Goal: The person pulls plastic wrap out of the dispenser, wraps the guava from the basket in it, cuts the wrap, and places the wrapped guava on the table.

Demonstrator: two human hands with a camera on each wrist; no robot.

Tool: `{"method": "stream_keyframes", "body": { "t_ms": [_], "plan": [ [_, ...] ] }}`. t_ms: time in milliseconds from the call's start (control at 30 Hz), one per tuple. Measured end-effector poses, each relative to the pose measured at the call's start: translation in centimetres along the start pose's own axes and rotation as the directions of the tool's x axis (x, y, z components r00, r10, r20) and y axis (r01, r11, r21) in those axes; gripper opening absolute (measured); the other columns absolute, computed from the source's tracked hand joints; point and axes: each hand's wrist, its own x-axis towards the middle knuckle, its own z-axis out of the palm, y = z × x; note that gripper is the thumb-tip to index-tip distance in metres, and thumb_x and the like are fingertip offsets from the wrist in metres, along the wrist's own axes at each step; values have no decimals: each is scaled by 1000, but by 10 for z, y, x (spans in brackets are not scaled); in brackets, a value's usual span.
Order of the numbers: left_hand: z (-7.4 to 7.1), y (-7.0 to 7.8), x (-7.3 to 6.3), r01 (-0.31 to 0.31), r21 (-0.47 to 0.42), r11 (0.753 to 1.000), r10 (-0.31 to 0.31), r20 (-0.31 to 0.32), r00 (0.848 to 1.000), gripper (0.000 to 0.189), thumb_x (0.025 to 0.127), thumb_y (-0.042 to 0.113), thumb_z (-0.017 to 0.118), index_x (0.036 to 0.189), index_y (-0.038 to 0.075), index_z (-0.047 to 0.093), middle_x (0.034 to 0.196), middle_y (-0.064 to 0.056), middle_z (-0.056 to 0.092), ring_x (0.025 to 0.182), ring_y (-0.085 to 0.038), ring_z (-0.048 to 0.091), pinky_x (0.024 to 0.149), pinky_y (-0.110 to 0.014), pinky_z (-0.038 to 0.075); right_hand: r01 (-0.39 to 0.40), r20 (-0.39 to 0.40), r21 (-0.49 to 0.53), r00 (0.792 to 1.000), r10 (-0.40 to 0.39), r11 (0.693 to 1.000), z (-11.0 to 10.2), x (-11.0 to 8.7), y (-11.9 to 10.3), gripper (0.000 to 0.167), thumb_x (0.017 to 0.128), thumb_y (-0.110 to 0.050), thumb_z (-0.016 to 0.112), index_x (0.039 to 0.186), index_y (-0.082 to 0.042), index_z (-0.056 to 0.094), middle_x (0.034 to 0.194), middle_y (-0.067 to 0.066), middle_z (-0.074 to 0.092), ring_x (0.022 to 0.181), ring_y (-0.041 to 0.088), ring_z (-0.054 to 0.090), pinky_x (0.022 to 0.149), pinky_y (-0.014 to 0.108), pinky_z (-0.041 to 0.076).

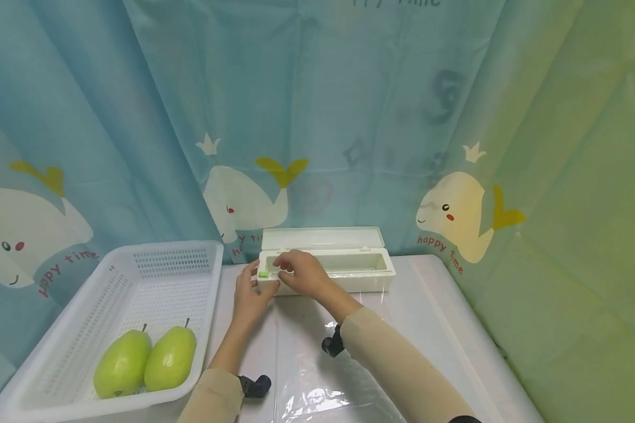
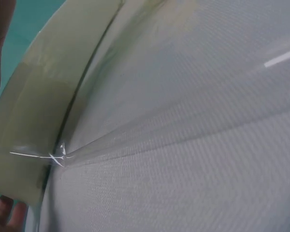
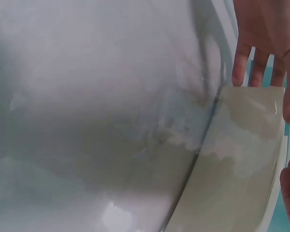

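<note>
A long white lidded dispenser box (image 1: 333, 284) stands at the back of the table, its lid (image 1: 323, 237) raised. A small bright green piece (image 1: 263, 274) sits at its left end. My left hand (image 1: 251, 302) grips that end, thumb along the front and fingers round the side; the right wrist view shows its fingers (image 3: 258, 67) against the box end. Over the left part of the opening is my right hand (image 1: 304, 275), fingers loosely bent, a gap between thumb and fingers. Clear plastic film (image 1: 312, 376) runs from the box front over the table, creased in the left wrist view.
To the left stands a white perforated basket (image 1: 211, 305) with two green pears (image 1: 123, 364) in its near end. A blue curtain (image 1: 349, 117) with whale prints hangs right behind the box, and a green one (image 1: 577, 235) along the right side.
</note>
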Motion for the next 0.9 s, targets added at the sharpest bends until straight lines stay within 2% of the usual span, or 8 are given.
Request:
{"method": "stream_keyframes", "body": {
  "t_ms": [167, 333, 400, 633, 733, 900],
  "plan": [
    [0, 1, 2, 21, 28, 999, -22, 8, 1000, 69, 89, 18, 74, 148, 7, 40, 138, -26, 43, 117, -43, 55, 91, -50, 54, 0, 3, 11, 1000, 0, 1000, 4, 6, -7, 19, 91, -14, 70, 110, -12, 72, 102, 3, 71, 92, 14, 65, 83, 27, 53],
    [-2, -2, 4, -9, 74, 997, 9, 8, 1000, 57, 88, 12, 74, 140, 7, 51, 133, -25, 49, 114, -42, 59, 93, -48, 54, 12, 15, -6, 1000, -12, 1000, 9, 11, -13, 24, 89, -14, 72, 113, -12, 73, 103, 3, 72, 91, 15, 66, 81, 26, 53],
    [-2, -4, 5, -14, 83, 996, 14, 5, 1000, 56, 88, 9, 74, 139, 6, 53, 131, -24, 51, 112, -42, 60, 93, -48, 54, 18, 34, -38, 999, -17, 999, 11, 13, -15, 27, 88, -14, 72, 115, -13, 73, 102, 3, 72, 92, 16, 66, 81, 26, 53],
    [-4, -5, 7, 44, 120, 992, -47, 23, 999, 71, 89, 7, 72, 151, 4, 39, 132, -26, 52, 112, -44, 62, 94, -49, 53, 45, 60, -176, 998, -35, 983, 20, 17, -20, 23, 90, -19, 72, 113, -15, 74, 100, 0, 72, 92, 14, 67, 82, 26, 53],
    [-5, -5, 7, 35, 140, 990, -38, 21, 999, 73, 88, 8, 73, 153, 7, 38, 131, -25, 53, 111, -43, 63, 93, -49, 54, 71, 39, -228, 997, -64, 971, 22, 18, -21, 16, 91, -19, 72, 105, -17, 77, 98, -3, 73, 90, 13, 66, 80, 26, 52],
    [-5, -5, 7, 2, 155, 988, -2, 2, 1000, 68, 86, 5, 73, 148, 9, 46, 129, -24, 55, 108, -42, 65, 92, -49, 54, 83, 4, -302, 996, -86, 950, 24, 20, -25, 9, 91, -21, 72, 99, -19, 77, 95, -6, 74, 89, 14, 65, 78, 25, 52]
  ]
}}
